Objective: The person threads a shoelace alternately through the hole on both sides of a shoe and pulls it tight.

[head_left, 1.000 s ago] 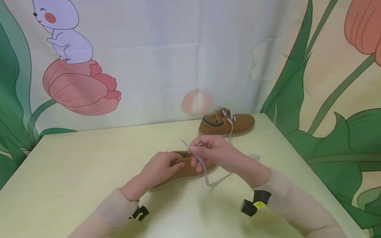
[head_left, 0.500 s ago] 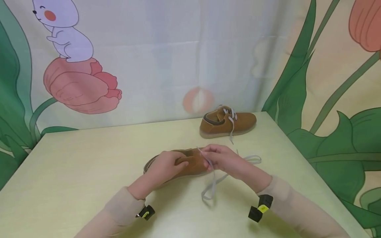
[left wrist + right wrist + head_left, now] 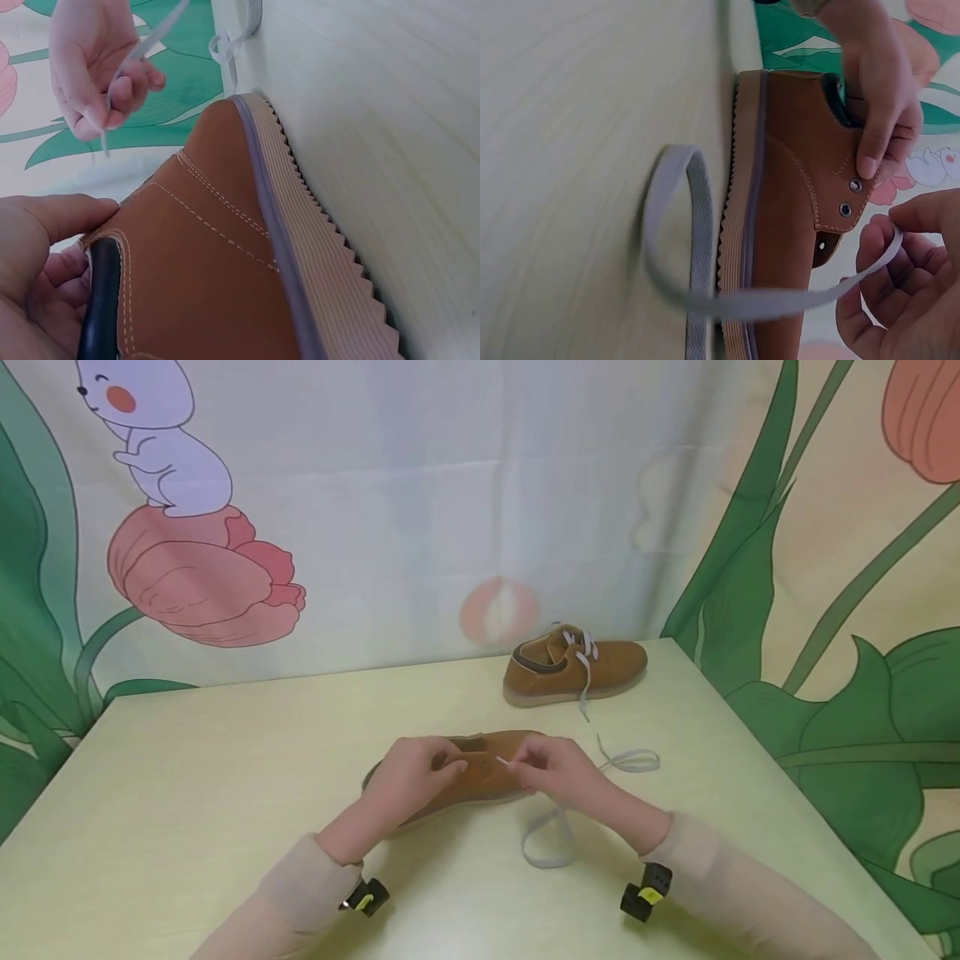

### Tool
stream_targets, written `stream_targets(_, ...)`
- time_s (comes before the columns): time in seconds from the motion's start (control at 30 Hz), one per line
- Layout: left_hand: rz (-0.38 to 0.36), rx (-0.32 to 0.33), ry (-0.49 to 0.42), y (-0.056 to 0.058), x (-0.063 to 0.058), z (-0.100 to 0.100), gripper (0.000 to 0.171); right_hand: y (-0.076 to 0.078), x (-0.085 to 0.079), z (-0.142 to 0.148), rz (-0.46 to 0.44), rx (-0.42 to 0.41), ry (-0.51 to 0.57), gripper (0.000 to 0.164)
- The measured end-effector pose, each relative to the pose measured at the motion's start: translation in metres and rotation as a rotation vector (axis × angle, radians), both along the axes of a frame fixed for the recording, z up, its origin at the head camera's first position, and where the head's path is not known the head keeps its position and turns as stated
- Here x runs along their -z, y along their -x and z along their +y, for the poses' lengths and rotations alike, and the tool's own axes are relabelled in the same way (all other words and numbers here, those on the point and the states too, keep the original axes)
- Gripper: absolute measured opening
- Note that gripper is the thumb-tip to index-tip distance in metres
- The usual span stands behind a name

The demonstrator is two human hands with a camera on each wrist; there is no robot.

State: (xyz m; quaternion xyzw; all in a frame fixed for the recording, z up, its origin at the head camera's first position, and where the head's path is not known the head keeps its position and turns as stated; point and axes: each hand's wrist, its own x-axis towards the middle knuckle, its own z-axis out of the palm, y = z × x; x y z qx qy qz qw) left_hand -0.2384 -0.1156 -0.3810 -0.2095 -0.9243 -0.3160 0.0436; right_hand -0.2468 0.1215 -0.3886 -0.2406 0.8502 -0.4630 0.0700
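A brown shoe [image 3: 480,785] stands on the table, toe to the right. My left hand [image 3: 408,777] grips the edge of its opening, the thumb outside, just behind the two metal eyelets [image 3: 845,209] seen in the right wrist view. My right hand [image 3: 562,768] pinches a flat grey shoelace [image 3: 765,304] near its tip, between thumb and index finger. That tip points at the eyelet flap, a short gap away in the right wrist view. From the fingers the lace hangs in a loop beside the sole. The far side of the shoe is mostly hidden.
A second brown shoe [image 3: 618,668], with grey laces threaded, stands farther back on the table [image 3: 247,760]. Another bend of lace [image 3: 637,769] lies right of my right hand. A printed cloth [image 3: 360,527] hangs behind the table.
My right hand has moved down toward the near shoe, bringing the lace tip from above the opening to the eyelet flap. The lace loop has shifted. My left hand still holds the shoe.
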Motion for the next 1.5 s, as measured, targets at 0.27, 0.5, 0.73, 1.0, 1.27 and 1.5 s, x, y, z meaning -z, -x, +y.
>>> stream_targets(0.27,-0.027,-0.034,-0.018,0.003,0.001,0.002,0.010,0.004,0.008,-0.014,0.138,-0.004,-0.084,0.011)
stream_targets(0.5,-0.041,-0.037,-0.016,0.002,0.001,0.003,0.011,0.008,0.013,-0.019,0.102,-0.020,-0.087,0.013)
stream_targets(0.73,-0.029,-0.025,-0.008,0.001,0.000,0.003,0.012,0.009,0.013,-0.024,0.090,0.001,-0.083,0.017)
stream_targets(1.0,-0.028,-0.017,-0.003,-0.002,-0.001,0.002,0.010,0.013,0.014,-0.028,0.097,0.022,-0.102,0.019)
stream_targets(1.27,-0.046,0.026,0.041,-0.004,-0.004,-0.004,0.008,0.020,0.017,-0.029,0.021,0.011,-0.121,0.021)
stream_targets(1.5,-0.033,0.067,0.097,-0.009,-0.010,-0.017,0.008,0.029,0.019,-0.029,-0.222,-0.118,-0.010,0.021)
